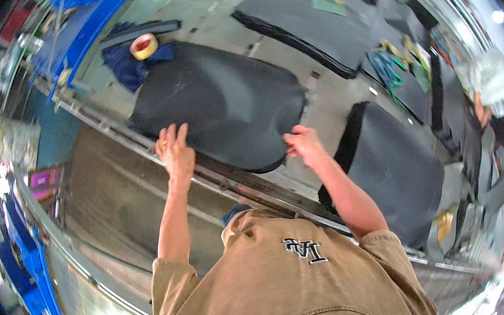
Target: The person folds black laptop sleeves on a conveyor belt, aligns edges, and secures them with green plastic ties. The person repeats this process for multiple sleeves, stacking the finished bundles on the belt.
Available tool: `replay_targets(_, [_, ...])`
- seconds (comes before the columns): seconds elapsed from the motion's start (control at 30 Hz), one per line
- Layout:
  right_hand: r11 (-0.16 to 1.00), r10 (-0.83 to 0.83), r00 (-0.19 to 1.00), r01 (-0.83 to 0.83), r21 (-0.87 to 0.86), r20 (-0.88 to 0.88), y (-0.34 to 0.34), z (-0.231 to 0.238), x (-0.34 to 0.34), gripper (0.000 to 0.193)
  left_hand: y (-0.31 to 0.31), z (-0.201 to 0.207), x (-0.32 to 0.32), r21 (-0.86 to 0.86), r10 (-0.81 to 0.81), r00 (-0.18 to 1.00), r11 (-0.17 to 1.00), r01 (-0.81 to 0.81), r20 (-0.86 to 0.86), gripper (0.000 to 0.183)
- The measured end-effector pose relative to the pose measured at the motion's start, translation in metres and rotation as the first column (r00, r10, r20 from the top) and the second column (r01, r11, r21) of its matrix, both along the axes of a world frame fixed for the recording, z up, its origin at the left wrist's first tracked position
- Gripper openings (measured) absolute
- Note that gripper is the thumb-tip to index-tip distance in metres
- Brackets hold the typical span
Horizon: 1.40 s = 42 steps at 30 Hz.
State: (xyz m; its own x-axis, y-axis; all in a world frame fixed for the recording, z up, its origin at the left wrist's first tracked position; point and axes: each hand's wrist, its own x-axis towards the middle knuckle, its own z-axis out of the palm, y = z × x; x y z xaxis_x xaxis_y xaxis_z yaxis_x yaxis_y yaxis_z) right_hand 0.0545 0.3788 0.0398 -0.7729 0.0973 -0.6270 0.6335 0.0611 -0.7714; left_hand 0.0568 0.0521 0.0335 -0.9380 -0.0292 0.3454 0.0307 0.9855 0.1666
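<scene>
A large, dark grey-black sheet with rounded corners (221,108), smooth like rubber or leather, lies on the worktable in front of me. My left hand (176,155) rests at its near left edge, fingers stretched out and a ring on one of them. At the near right corner, my right hand (305,145) has its fingers bent and pinched together on the sheet's edge. A roll of tape (143,46) sits beyond the sheet's far left corner, on a crumpled dark blue cloth (125,69).
Thick stacks of similar dark sheets lie at the far right (310,17) and near right (390,170). Gloves and straps (390,70) rest on another stack. A metal rail (105,127) edges the table nearest me. Another person (493,89) stands at the right.
</scene>
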Motion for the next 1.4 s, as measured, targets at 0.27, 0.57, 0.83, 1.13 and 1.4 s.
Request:
replay_targets(0.27, [0.924,-0.123,0.978,0.175,0.341,-0.169,-0.017,-0.045,0.010,0.024,-0.014,-0.024,0.003,-0.029,0.010,0.976,1.000,-0.004,0.215,0.058])
replay_targets(0.57, [0.929,-0.204,0.951,0.263,0.262,-0.232,-0.013,-0.042,0.000,0.066,-0.010,-0.022,-0.001,0.040,-0.094,0.966,0.995,0.087,0.240,0.061])
replay_targets(0.83, [0.937,-0.345,0.914,0.347,-0.029,-0.214,-0.009,-0.026,-0.025,0.057,-0.011,-0.025,0.001,0.032,-0.074,0.974,0.997,0.069,0.214,0.061])
replay_targets(1.13, [0.912,-0.041,0.957,0.153,0.382,-0.286,0.012,-0.033,-0.038,0.050,-0.007,-0.029,-0.001,0.047,-0.065,0.980,0.997,0.057,0.186,0.061])
replay_targets(1.4, [0.789,0.090,0.966,0.078,0.609,-0.241,0.000,-0.009,-0.036,0.048,-0.009,-0.028,0.002,0.037,-0.048,0.976,0.998,0.041,0.214,0.062])
